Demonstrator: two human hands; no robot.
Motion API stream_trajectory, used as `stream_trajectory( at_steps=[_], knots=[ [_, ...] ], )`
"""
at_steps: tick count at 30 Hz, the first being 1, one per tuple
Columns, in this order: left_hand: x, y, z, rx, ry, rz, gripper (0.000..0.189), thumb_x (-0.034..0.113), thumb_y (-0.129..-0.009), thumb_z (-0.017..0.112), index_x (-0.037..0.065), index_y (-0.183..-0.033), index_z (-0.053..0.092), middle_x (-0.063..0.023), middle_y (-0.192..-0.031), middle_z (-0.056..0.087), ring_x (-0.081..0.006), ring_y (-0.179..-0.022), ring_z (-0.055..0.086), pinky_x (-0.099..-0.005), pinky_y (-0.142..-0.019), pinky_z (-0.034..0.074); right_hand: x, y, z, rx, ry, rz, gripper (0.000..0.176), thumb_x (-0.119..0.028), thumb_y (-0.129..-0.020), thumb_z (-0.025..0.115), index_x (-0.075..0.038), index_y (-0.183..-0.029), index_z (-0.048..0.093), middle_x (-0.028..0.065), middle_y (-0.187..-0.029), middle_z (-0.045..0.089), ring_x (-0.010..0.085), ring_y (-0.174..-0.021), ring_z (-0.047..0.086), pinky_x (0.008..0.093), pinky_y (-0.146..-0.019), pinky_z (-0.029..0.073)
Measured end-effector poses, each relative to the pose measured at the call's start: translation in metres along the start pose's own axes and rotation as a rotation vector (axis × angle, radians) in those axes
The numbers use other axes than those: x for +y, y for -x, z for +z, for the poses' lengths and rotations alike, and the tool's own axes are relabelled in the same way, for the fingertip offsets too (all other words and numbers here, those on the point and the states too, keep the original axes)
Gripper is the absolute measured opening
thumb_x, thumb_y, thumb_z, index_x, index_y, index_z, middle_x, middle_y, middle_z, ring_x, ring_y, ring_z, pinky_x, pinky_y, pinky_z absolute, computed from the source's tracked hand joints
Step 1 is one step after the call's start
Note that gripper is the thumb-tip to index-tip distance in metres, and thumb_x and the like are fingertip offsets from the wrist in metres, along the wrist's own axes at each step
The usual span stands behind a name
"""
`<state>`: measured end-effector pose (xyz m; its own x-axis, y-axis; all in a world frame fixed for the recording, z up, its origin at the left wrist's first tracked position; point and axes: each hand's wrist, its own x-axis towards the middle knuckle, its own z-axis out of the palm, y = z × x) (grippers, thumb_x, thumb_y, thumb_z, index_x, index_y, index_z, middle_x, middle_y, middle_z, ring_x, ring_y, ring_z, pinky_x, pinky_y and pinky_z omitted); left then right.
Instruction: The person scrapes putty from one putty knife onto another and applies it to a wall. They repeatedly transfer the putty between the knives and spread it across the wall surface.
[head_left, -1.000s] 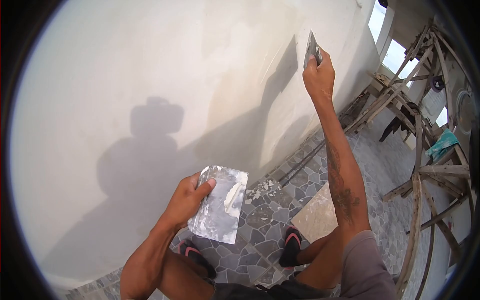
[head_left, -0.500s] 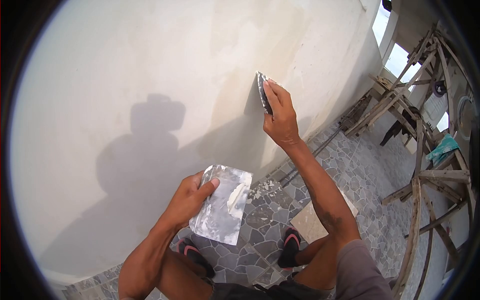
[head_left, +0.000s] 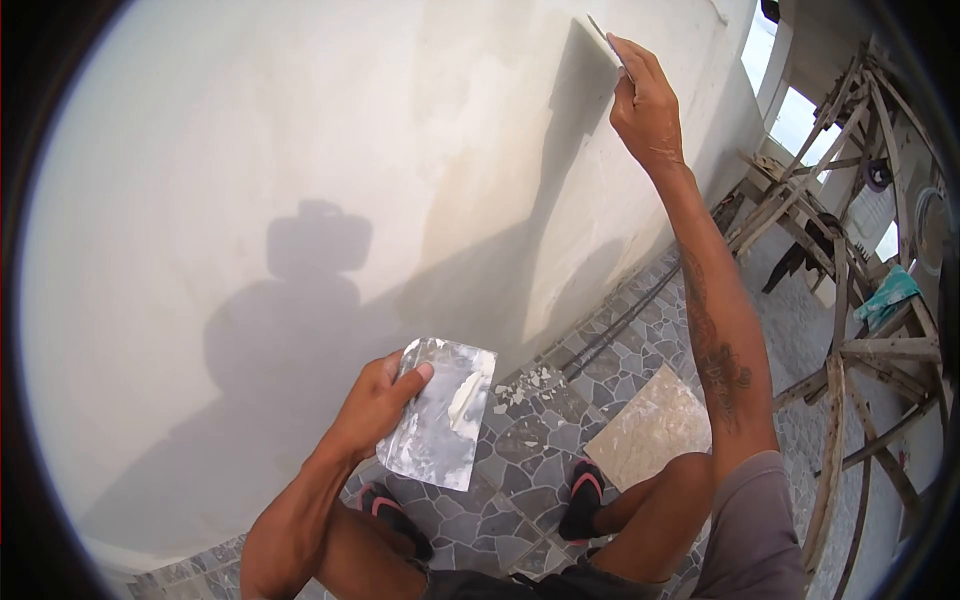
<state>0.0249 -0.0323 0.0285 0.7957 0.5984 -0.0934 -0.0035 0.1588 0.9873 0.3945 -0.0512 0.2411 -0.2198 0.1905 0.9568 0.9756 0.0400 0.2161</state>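
My left hand grips a flat metal plate by its left edge, thumb on top. White smears cover the plate, and a thicker streak of putty lies near its right side. High up at the wall, my right hand is closed around a thin scraper, seen nearly edge-on. The blade is tilted and close against the pale wall surface, casting a long shadow below it. Damp-looking beige patches show on the wall left of the scraper.
Rough wooden scaffolding stands on the right, with a teal cloth over it. A beige tile lies on the stone-patterned floor by my right foot. White flakes are scattered near the wall base, beside long thin rods.
My right hand has moved up and to the right along the wall with the scraper. My left hand and the plate have shifted only slightly.
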Motion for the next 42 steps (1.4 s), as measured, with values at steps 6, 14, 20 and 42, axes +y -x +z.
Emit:
stream_trajectory(
  at_steps=[6, 14, 20, 42],
  knots=[
    [-0.002, 0.004, -0.003, 0.017, 0.003, -0.008, 0.037, 0.024, -0.101, 0.058, -0.006, -0.123, 0.058, -0.0068, -0.097, 0.069, -0.0080, -0.077, 0.065, -0.0252, -0.069, 0.055, -0.004, 0.010, 0.011, -0.089, -0.002, -0.007, 0.049, 0.007, -0.093, 0.051, -0.013, -0.138, 0.058, 0.0092, -0.131, 0.061, 0.0271, -0.113, 0.065, 0.0365, -0.094, 0.056],
    [0.003, 0.007, -0.007, 0.000, -0.051, -0.024, 0.036, 0.025, -0.102, 0.056, -0.006, -0.122, 0.059, -0.0071, -0.100, 0.069, -0.0093, -0.085, 0.064, -0.0279, -0.077, 0.053, -0.049, 0.075, 0.030, -0.093, -0.091, 0.069, 0.058, 0.014, -0.080, 0.056, -0.005, -0.135, 0.059, 0.0129, -0.129, 0.060, 0.0313, -0.120, 0.058, 0.0396, -0.100, 0.051],
    [0.004, 0.005, -0.003, -0.008, -0.035, 0.033, 0.039, 0.027, -0.100, 0.059, -0.006, -0.121, 0.059, -0.0069, -0.100, 0.068, -0.0086, -0.084, 0.063, -0.0262, -0.075, 0.052, -0.101, 0.133, 0.050, -0.065, -0.127, 0.077, 0.065, 0.018, -0.068, 0.053, 0.003, -0.132, 0.059, 0.0186, -0.125, 0.059, 0.0359, -0.119, 0.056, 0.0459, -0.101, 0.046],
    [0.007, 0.002, 0.001, -0.035, -0.029, -0.041, 0.037, 0.024, -0.102, 0.056, -0.005, -0.124, 0.059, -0.0070, -0.101, 0.068, -0.0093, -0.086, 0.063, -0.0282, -0.077, 0.053, -0.049, 0.083, 0.026, 0.007, -0.131, 0.420, 0.042, 0.006, -0.092, 0.047, 0.006, -0.134, 0.054, 0.0194, -0.127, 0.055, 0.0329, -0.111, 0.062, 0.0383, -0.092, 0.053]
  ],
)
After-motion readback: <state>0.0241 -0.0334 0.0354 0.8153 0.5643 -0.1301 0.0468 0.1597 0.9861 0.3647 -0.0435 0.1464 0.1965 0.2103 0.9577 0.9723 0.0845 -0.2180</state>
